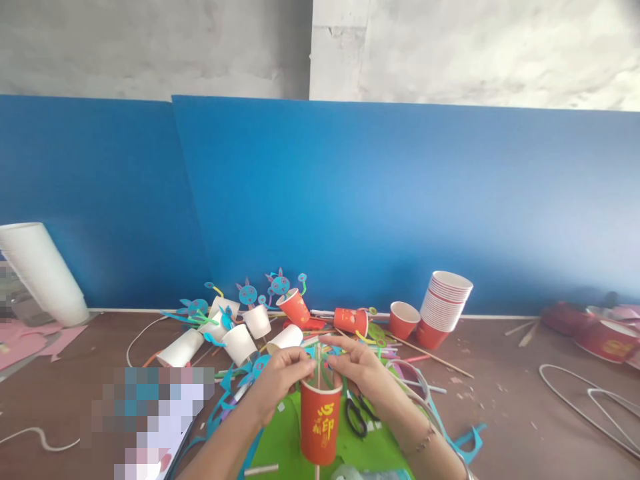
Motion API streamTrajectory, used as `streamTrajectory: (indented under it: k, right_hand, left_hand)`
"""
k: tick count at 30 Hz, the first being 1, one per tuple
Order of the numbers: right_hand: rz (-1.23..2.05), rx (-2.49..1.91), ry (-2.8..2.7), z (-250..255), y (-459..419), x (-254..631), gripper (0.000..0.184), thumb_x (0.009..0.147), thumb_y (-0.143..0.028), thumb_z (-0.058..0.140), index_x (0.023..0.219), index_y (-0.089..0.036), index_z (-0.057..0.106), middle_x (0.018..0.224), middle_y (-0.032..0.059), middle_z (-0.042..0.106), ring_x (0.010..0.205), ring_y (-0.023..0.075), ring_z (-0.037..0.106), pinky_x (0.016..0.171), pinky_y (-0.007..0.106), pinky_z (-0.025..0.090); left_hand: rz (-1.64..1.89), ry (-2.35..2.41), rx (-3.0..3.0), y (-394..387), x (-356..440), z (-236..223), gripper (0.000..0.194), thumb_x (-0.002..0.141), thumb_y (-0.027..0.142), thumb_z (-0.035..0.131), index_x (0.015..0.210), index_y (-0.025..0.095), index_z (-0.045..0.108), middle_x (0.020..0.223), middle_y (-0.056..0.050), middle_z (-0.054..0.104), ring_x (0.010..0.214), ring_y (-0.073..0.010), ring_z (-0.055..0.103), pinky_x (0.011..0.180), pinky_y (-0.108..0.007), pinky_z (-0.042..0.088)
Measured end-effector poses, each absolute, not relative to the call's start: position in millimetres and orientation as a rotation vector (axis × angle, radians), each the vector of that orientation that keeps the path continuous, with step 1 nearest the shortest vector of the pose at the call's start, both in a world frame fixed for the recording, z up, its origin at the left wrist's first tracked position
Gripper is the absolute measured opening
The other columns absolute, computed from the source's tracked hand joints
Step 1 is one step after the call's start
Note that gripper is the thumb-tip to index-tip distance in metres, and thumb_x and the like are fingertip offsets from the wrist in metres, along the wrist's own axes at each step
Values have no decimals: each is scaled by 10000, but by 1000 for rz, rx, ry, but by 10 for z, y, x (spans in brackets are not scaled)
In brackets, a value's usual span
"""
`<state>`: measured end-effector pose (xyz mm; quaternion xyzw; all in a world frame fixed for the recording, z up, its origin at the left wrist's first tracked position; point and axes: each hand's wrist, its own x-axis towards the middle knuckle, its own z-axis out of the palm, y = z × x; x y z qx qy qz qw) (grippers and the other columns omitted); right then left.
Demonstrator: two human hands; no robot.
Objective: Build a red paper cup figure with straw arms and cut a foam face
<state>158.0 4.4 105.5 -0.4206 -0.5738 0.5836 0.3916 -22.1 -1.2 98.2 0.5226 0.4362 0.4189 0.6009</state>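
A red paper cup (321,420) with yellow characters stands upright in front of me over a green sheet (280,440). A thin stick (319,365) and a green strip poke out of its mouth. My left hand (280,377) is closed at the cup's left rim, fingers pinched around the stick. On the right rim my right hand (357,365) pinches the green strip. Both wrists come in from the bottom edge.
Behind the hands lies a heap of white and red cups with blue paper figures (250,320). A stack of red cups (445,307) stands at the right. Black scissors (356,415) lie beside the cup. White wire loops (590,400) lie far right, a white cup stack (43,273) far left.
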Motion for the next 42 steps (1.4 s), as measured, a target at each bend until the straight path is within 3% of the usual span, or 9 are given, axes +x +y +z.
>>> streamTrajectory:
  k: [4,8,12,16,24,27,31,36,42]
  right_hand:
    - [1380,-1083,-1422,1050,138,1565,573,766,-512,655,1197,-141,588,658,-7,639,428,69,416,410,201,295]
    - [947,-1320,-1696,962,141,1716,357,875,-407,515,1111,-160,618,876,60,679,670,156,594,548,255,430]
    - [603,-1773,-2256,808,-26,1814,203,823,-236,559,958,-162,691,796,77,700,740,215,636,661,305,435]
    - [485,-1915,-2412,697,-170,1767,306,729,-151,625,1028,-132,684,992,142,696,873,273,669,732,326,462]
    - [345,-2100,-2385,692,-94,1703,373,790,-73,561,1155,-134,611,1048,171,682,970,287,666,761,339,476]
    - [338,-2101,-2373,785,-120,1735,311,801,-110,582,1107,-137,632,1083,171,666,983,286,652,777,343,468]
    - [676,-1740,-2537,988,-300,1808,239,786,-280,639,1012,-207,667,966,50,691,891,221,648,758,297,459]
    - [922,-1664,-2781,1019,-584,1767,723,522,-253,801,1204,-162,581,1171,140,630,1033,360,607,857,414,458]
    - [769,-1746,-2822,988,-535,1796,434,680,-57,549,1086,-176,645,1022,128,708,959,323,667,784,377,475]
  left_hand:
    - [1047,1087,1224,58,-322,1010,362,693,495,648,574,187,499,560,46,438,518,-97,317,513,-234,225]
    - [1117,1197,1255,122,-559,1091,383,707,535,597,573,200,469,568,56,424,552,-116,377,547,-234,285]
    - [1123,1307,1340,133,-726,1123,370,703,535,595,586,204,478,548,67,427,551,-123,406,557,-237,301]
    - [1036,1390,1461,148,-796,1039,313,720,507,616,692,200,563,570,38,535,566,-162,509,550,-249,347]
    - [1183,1684,1718,97,-806,960,282,756,332,632,1010,212,603,1050,-80,622,942,-276,588,820,-351,430]
    - [1286,1572,2168,-120,-599,1048,226,840,219,527,1055,206,593,1056,-97,629,1017,-280,569,893,-373,420]
    - [678,1005,2500,-468,-274,1023,246,910,122,432,1005,238,627,989,-43,659,939,-211,600,851,-311,455]
    - [111,1109,2733,-592,-99,761,256,851,64,446,1009,178,612,987,-79,643,943,-247,601,900,-406,483]
    - [-146,1414,2746,-557,-103,471,289,886,122,464,1114,102,640,1222,-186,628,1149,-338,571,987,-512,445]
